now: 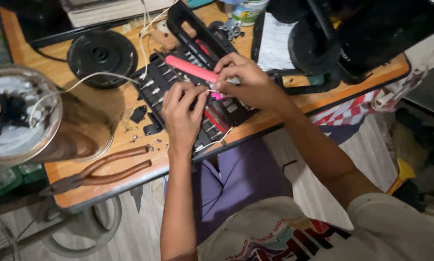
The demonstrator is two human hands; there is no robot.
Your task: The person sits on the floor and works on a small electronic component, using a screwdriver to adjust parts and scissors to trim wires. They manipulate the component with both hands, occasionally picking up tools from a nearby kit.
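Both hands meet over the middle of the table [106, 193]: the right hand [248, 82] is closed around a pink-handled tool [192, 68] whose smooth, rod-like grip runs off toward ten o'clock, and the left hand [180, 113] pinches a thin white wire [89, 79] right at the tool's working end. Tip and wire end touch between the fingertips; the tip itself is hidden, so I cannot tell whether it cuts, strips or drives. My read: the work on the wire end is mid-way, nothing yet set down. Under the hands sits an open black plastic bit case [178, 82], rows of shiny metal bits in slots. At eight o'clock, loose small screws [154, 144] dot the orange wood, then rusty brown-handled pliers [101, 173]. At ten o'clock lies a black ribbed disc [102, 54]; at nine o'clock, a clear round housing [21, 116], glassy, where the wire appears to lead.
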